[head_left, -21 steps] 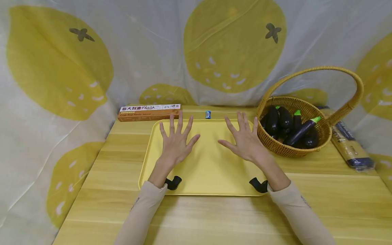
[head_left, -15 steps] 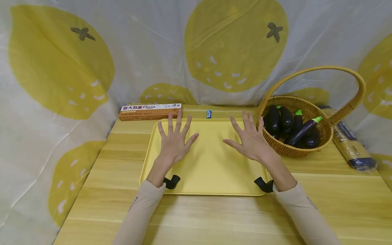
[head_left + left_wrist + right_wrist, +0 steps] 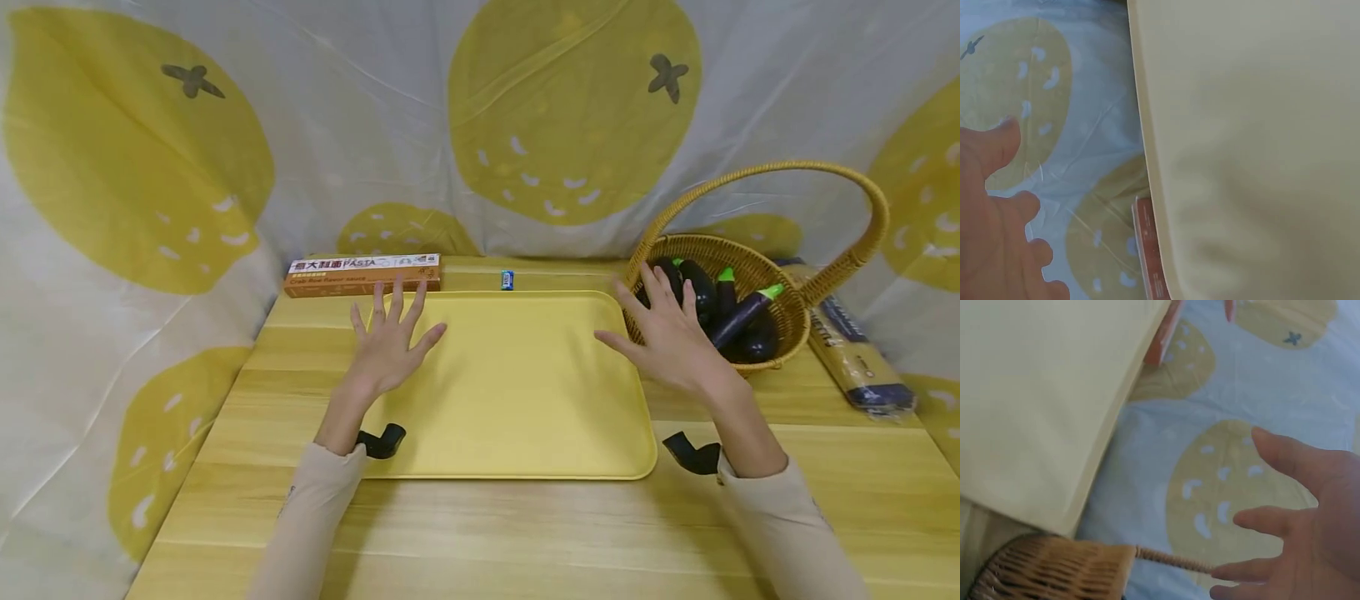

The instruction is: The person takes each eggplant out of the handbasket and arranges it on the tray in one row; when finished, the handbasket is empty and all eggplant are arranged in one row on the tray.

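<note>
Fingers spread, my left hand [image 3: 386, 354] hovers over the left part of a yellow tray [image 3: 510, 392], near a pasta box [image 3: 330, 285]. My right hand [image 3: 671, 337], its fingers also spread, is by the tray's right side and in front of a wicker basket [image 3: 783, 354]. In the head view it hides part of that basket. Several dark eggplants [image 3: 742, 321] with green stems lie inside. Neither hand holds anything. Both wrist views show the hands with fingers extended: the left hand [image 3: 997, 225] at the left edge, the right hand [image 3: 1316, 525] at the right edge.
A small blue-and-white packet [image 3: 507, 280] lies behind the tray. Right of the basket rests a yellow plastic package [image 3: 855, 354] with dark ends. The basket's tall arched handle [image 3: 780, 167] rises above it. A lemon-print curtain [image 3: 360, 125] hangs behind the wooden table [image 3: 525, 533].
The hands have moved apart: my left hand to the left, my right hand to the right until it overlaps the basket in the head view. The tray and other things have stayed put.
</note>
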The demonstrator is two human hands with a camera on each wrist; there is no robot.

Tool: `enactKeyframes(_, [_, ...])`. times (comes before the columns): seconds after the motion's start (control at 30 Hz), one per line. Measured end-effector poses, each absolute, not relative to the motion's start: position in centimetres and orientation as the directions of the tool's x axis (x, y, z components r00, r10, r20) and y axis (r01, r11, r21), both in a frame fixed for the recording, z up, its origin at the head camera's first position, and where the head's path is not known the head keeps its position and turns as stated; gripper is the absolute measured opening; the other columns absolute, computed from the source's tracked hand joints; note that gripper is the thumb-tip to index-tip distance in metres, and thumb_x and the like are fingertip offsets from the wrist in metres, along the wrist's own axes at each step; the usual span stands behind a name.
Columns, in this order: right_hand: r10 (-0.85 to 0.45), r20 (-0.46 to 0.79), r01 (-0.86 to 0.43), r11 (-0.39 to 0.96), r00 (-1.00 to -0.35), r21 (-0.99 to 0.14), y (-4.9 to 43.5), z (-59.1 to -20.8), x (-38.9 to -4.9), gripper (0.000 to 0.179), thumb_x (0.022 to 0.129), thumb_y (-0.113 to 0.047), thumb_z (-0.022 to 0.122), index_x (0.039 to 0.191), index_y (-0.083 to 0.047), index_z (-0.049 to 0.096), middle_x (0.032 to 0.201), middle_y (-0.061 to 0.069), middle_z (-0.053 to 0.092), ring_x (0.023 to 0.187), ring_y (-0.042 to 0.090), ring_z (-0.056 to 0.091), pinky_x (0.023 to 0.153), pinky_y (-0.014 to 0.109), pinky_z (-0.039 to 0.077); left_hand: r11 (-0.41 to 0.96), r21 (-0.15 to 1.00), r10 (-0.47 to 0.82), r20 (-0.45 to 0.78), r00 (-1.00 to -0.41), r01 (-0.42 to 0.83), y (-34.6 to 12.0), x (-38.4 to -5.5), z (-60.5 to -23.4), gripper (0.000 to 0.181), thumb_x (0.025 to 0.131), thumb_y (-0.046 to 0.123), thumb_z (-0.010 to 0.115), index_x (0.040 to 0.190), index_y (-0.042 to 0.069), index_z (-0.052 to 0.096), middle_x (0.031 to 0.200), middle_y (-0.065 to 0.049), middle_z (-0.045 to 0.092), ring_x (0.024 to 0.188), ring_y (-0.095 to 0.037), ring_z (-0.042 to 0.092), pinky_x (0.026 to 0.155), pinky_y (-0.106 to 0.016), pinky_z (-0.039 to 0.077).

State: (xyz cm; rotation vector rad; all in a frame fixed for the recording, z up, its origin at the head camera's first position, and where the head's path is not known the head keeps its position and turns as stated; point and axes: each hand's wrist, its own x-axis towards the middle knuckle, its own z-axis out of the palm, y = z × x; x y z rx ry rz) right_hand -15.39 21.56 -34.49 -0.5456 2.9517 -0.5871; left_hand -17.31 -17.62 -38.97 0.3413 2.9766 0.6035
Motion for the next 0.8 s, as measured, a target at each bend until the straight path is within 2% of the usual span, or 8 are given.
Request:
enactKeyframes(0.17, [-0.318,0.016,-0.299,0.869,-0.948,-0.394,23.5,-33.7,-15.3,0.084,0.105,-0.051,0.054,0.168,-0.012,0.015,0.171,0.03,-0.006,0.158,0.053,-0.006,0.123,0.073,-0.012,0.863,0.473,0.241,-0.083,-0.967,0.175,-20.8,-17.6,-39.0,0.081,0.107,0.063,0.034,0.167,0.029,-0.009,0.17,-0.009,-0.029,0.156,-0.042,-0.029,0.116,-0.079,-0.02])
enactKeyframes(0.3, [-0.248,0.035,-0.241,0.88,-0.968,-0.41,25.3,-33.2,-15.5,0.084,0.105,-0.048,0.057,0.167,-0.01,0.016,0.171,0.031,0.001,0.157,0.054,0.003,0.125,0.072,-0.006,0.794,0.589,0.278,-0.134,-0.951,0.149,-23.4,-17.8,-38.8,0.082,0.108,0.059,0.039,0.166,0.031,-0.013,0.167,-0.007,-0.035,0.154,-0.042,-0.033,0.114,-0.079,-0.023])
enactKeyframes(0.4, [-0.191,0.045,-0.192,0.884,-0.981,-0.427,26.8,-33.0,-16.0,0.083,0.105,-0.049,0.055,0.167,-0.011,0.015,0.17,0.033,0.004,0.154,0.058,0.008,0.122,0.077,0.003,0.729,0.673,0.318,-0.176,-0.931,0.122,-25.2,-18.2,-39.1,0.081,0.108,0.055,0.041,0.163,0.039,-0.017,0.167,-0.004,-0.036,0.154,-0.038,-0.035,0.114,-0.077,-0.025])
enactKeyframes(0.53, [-0.131,0.024,-0.127,0.874,-0.991,-0.469,28.7,-33.2,-16.7,0.082,0.107,-0.049,0.05,0.168,-0.011,0.01,0.168,0.036,0.004,0.149,0.065,0.012,0.111,0.086,0.013,0.628,0.776,0.381,-0.238,-0.893,0.062,-27.2,-18.7,-39.9,0.079,0.11,0.048,0.044,0.161,0.045,-0.017,0.169,-0.001,-0.033,0.155,-0.036,-0.033,0.116,-0.08,-0.016])
enactKeyframes(0.63, [-0.109,0.0,-0.094,0.86,-0.994,-0.501,29.7,-33.6,-17.4,0.081,0.108,-0.047,0.047,0.167,-0.008,0.008,0.166,0.04,0.004,0.146,0.067,0.015,0.108,0.086,0.019,0.583,0.812,0.424,-0.298,-0.855,0.006,-28.3,-18.9,-40.5,0.08,0.11,0.045,0.046,0.163,0.041,-0.013,0.171,-0.002,-0.029,0.157,-0.036,-0.03,0.117,-0.082,-0.006])
enactKeyframes(0.7, [-0.097,-0.014,-0.077,0.855,-0.995,-0.514,30.1,-33.8,-17.9,0.08,0.109,-0.047,0.046,0.167,-0.006,0.008,0.164,0.042,0.007,0.144,0.067,0.018,0.107,0.085,0.022,0.577,0.817,0.451,-0.326,-0.831,-0.007,-29.0,-19.0,-41.0,0.082,0.109,0.043,0.049,0.165,0.039,-0.011,0.172,-0.005,-0.026,0.157,-0.037,-0.028,0.118,-0.081,-0.004])
enactKeyframes(0.8, [-0.073,-0.051,-0.037,0.856,-0.996,-0.515,30.5,-34.1,-18.6,0.082,0.108,-0.049,0.046,0.167,-0.005,0.009,0.163,0.044,0.011,0.142,0.067,0.021,0.106,0.084,0.026,0.58,0.814,0.491,-0.341,-0.802,0.009,-29.8,-19.3,-41.6,0.091,0.106,0.035,0.058,0.166,0.034,-0.011,0.172,-0.01,-0.024,0.158,-0.042,-0.024,0.119,-0.081,0.0])
